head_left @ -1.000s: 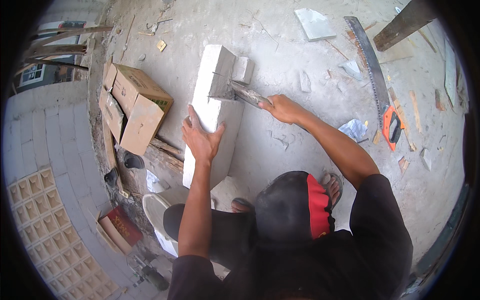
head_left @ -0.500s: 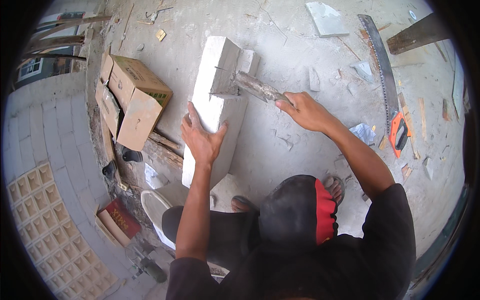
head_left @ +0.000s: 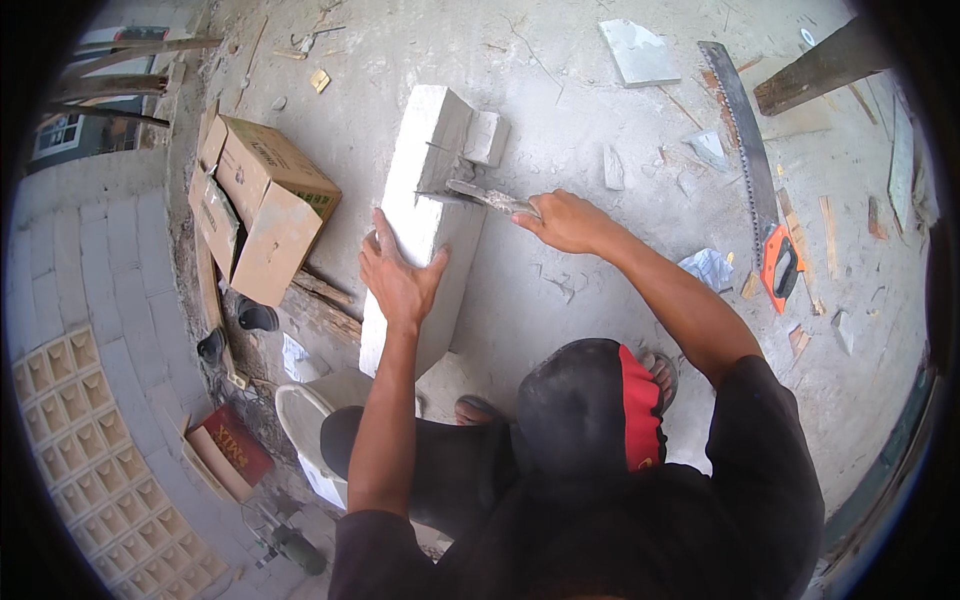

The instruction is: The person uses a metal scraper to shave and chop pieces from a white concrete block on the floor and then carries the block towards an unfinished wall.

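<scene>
Two hands of ours are at a long white block (head_left: pixel 408 235), which stands on the grey floor (head_left: pixel 570 310) in front of us, stretching away from our feet. Our left hand (head_left: pixel 402 284) lies over its near part, fingers spread and thumb well apart from them, pressed to the surface rather than wrapped round it. Our right hand (head_left: pixel 570 222) has its fingers curled closed round the near end of a narrow, crusted tool (head_left: pixel 484 196). The tool's far end is at the notch (head_left: pixel 437 172) in the block's right upper edge; we cannot quite tell whether its tip touches the block. Just beyond the notch, on the right, sits a small block (head_left: pixel 486 139). To our left we have an open cardboard box (head_left: pixel 275 205) and, nearer us, a pale bucket (head_left: pixel 285 408). Well off to our right lies a handsaw (head_left: pixel 745 150) with an orange-and-black handle, and farther away a flat pale slab (head_left: pixel 638 53).
</scene>
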Available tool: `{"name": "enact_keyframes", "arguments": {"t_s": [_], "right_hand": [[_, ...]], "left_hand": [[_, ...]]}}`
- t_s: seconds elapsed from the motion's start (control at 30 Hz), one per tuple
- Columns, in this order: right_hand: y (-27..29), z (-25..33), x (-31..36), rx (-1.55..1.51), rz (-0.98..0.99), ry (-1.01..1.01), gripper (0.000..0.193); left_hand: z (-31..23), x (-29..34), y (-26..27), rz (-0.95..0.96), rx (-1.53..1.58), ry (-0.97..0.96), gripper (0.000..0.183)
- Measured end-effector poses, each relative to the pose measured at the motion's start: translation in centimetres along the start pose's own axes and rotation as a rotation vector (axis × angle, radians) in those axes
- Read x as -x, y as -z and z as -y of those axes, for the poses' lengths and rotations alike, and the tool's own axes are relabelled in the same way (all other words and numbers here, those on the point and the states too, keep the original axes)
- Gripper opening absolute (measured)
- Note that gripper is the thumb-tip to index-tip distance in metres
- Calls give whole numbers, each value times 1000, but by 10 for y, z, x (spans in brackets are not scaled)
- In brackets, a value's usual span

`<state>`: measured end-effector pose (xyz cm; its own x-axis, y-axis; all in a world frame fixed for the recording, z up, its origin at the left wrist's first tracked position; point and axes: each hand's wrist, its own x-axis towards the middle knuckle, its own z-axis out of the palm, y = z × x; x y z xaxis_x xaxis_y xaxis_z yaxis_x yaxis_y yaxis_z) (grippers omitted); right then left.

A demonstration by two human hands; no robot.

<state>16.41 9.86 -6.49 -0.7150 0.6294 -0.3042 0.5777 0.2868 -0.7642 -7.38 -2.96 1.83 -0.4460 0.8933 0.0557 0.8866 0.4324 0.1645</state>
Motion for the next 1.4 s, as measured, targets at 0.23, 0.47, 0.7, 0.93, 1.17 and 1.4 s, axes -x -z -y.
{"name": "enact_keyframes", "arguments": {"t_s": [0.23, 0.47, 0.7, 0.93, 1.17, 1.4], "right_hand": [[14, 5, 30, -279, -46, -96, 63], [-3, 15, 1, 180, -24, -45, 56], [6, -15, 89, 465, -171, -162, 37], [-15, -43, 208, 430, -574, -202, 39], [57, 138, 281, -607, -848, -145, 47], [58, 244, 259, 149, -533, 392, 53]], "left_hand": [[6, 8, 2, 43, 37, 65, 117], [15, 0, 2, 38, 51, 47, 115], [102, -67, 15, 118, 331, 99, 116], [122, -89, 15, 465, 679, 263, 105], [19, -17, 18, 399, 68, 229, 125], [3, -5, 23, 283, 58, 238, 124]]}}
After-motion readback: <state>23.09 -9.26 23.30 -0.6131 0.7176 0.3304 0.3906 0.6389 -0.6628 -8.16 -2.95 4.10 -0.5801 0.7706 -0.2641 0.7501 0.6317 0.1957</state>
